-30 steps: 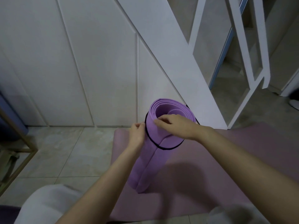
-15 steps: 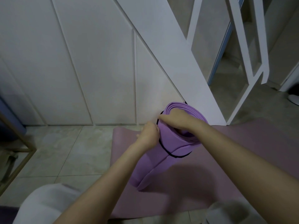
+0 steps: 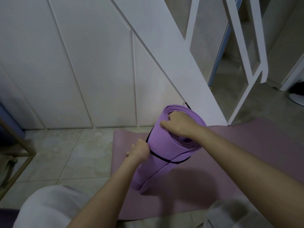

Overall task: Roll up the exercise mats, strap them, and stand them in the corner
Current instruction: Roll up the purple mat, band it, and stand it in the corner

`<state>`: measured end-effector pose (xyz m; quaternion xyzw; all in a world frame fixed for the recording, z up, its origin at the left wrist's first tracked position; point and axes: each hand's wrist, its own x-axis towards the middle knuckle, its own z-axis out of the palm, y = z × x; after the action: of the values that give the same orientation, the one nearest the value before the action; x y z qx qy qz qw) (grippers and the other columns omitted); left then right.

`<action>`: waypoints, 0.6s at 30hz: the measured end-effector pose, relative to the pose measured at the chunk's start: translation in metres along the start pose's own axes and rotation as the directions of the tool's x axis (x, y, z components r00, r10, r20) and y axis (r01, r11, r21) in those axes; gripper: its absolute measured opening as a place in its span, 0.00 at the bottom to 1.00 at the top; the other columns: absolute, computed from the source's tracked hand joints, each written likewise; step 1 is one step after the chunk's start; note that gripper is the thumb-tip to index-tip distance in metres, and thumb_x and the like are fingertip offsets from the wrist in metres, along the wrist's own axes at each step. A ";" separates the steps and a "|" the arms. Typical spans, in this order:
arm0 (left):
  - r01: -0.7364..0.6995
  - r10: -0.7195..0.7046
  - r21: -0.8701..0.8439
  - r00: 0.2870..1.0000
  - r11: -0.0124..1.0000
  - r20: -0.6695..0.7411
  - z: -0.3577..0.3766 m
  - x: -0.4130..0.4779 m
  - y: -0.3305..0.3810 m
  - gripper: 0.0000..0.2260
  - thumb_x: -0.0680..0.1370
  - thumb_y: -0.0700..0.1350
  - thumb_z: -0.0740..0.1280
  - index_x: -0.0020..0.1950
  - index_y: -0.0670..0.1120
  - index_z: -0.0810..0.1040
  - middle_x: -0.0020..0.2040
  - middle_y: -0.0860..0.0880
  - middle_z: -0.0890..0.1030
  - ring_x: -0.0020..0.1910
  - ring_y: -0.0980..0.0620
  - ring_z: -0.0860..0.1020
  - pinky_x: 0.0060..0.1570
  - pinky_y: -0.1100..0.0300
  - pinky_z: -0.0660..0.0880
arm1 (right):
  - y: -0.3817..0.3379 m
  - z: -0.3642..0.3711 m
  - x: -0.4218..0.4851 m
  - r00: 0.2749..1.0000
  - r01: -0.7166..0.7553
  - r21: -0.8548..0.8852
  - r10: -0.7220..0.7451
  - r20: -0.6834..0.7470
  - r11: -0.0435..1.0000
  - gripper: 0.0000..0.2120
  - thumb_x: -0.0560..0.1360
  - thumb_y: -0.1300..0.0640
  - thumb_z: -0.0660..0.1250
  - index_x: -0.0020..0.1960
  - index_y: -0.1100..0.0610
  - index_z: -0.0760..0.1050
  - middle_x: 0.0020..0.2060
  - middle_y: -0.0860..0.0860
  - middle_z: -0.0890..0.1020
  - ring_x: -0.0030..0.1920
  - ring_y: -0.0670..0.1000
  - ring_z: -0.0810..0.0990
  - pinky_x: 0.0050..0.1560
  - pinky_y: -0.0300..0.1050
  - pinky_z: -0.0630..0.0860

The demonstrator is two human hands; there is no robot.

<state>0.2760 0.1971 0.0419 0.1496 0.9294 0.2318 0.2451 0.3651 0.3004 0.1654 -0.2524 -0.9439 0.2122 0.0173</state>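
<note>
— Fingers?
— Right hand (image 3: 177, 125) fingers curl over the top rim of the rolled purple mat (image 3: 158, 145); left hand (image 3: 139, 150) clenches the black strap (image 3: 164, 159) at the roll's left side.
— And the roll?
— Standing tilted on 1 flat pink mat (image 3: 230, 162), near its left edge; floor tiles (image 3: 65, 153) spread left.

Both bare forearms were observed extended forward, the left from below and the right from the lower right. The right hand (image 3: 177, 125) was found hooked over the top rim of the rolled mat (image 3: 158, 145), fingers curled inside and thumb laid along the outer wall. The left hand (image 3: 139, 150) was noted lower, fisted against the roll's left side, gripping the strap (image 3: 164, 159).
</note>
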 end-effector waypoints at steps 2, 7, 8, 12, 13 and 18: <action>-0.028 0.026 0.041 0.999 0.999 0.037 0.002 -0.008 -0.002 0.19 0.79 0.34 0.49 0.70 0.37 0.58 0.72 0.40 0.62 0.73 0.41 0.58 0.67 0.45 0.59 | 0.003 0.001 0.001 1.000 0.000 0.007 0.000 -0.006 1.000 0.18 0.74 0.52 0.62 0.30 0.56 0.59 0.27 0.50 0.65 0.30 0.51 0.64 0.31 0.46 0.59; -0.261 0.296 -0.373 0.954 0.890 0.039 0.006 -0.010 -0.003 0.07 0.80 0.38 0.57 0.43 0.44 0.61 0.44 0.44 0.68 0.43 0.50 0.66 0.42 0.57 0.66 | 0.018 -0.002 0.001 0.998 0.041 0.025 -0.039 -0.046 0.999 0.12 0.72 0.56 0.64 0.34 0.57 0.64 0.30 0.52 0.70 0.33 0.53 0.67 0.34 0.46 0.61; -0.279 0.336 -0.443 0.941 0.852 0.052 0.005 -0.011 -0.003 0.11 0.80 0.38 0.59 0.39 0.46 0.60 0.39 0.47 0.66 0.38 0.52 0.64 0.37 0.59 0.64 | 0.022 -0.001 0.003 0.996 0.055 0.023 -0.053 -0.071 0.998 0.09 0.72 0.57 0.64 0.36 0.59 0.69 0.32 0.53 0.74 0.36 0.55 0.71 0.35 0.47 0.64; -0.217 0.338 -0.642 0.938 0.736 0.071 0.006 -0.014 0.004 0.13 0.80 0.45 0.62 0.39 0.48 0.61 0.38 0.48 0.66 0.38 0.52 0.65 0.37 0.60 0.66 | 0.026 0.000 0.008 0.973 0.153 0.166 -0.119 -0.196 0.974 0.16 0.76 0.63 0.63 0.62 0.58 0.76 0.56 0.54 0.81 0.57 0.54 0.77 0.57 0.50 0.74; -0.193 0.319 -0.686 0.946 0.702 0.060 0.007 -0.012 0.006 0.12 0.80 0.45 0.62 0.40 0.48 0.61 0.39 0.48 0.66 0.39 0.51 0.66 0.37 0.60 0.66 | 0.024 0.001 0.010 0.962 0.194 0.190 -0.149 -0.228 0.963 0.17 0.76 0.66 0.62 0.65 0.59 0.75 0.57 0.55 0.80 0.57 0.52 0.77 0.60 0.48 0.72; -0.274 0.138 -0.843 0.962 0.462 -0.237 -0.007 0.003 0.021 0.10 0.77 0.35 0.61 0.40 0.46 0.63 0.37 0.47 0.68 0.34 0.51 0.67 0.37 0.58 0.66 | 0.020 0.006 0.016 0.896 0.363 0.051 -0.333 -0.293 0.930 0.18 0.74 0.73 0.60 0.60 0.60 0.76 0.52 0.56 0.81 0.56 0.55 0.75 0.73 0.45 0.53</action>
<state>0.2730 0.2133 0.0570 0.1007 0.6738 0.7059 0.1938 0.3597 0.3215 0.1510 -0.1054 -0.9494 0.2170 0.2012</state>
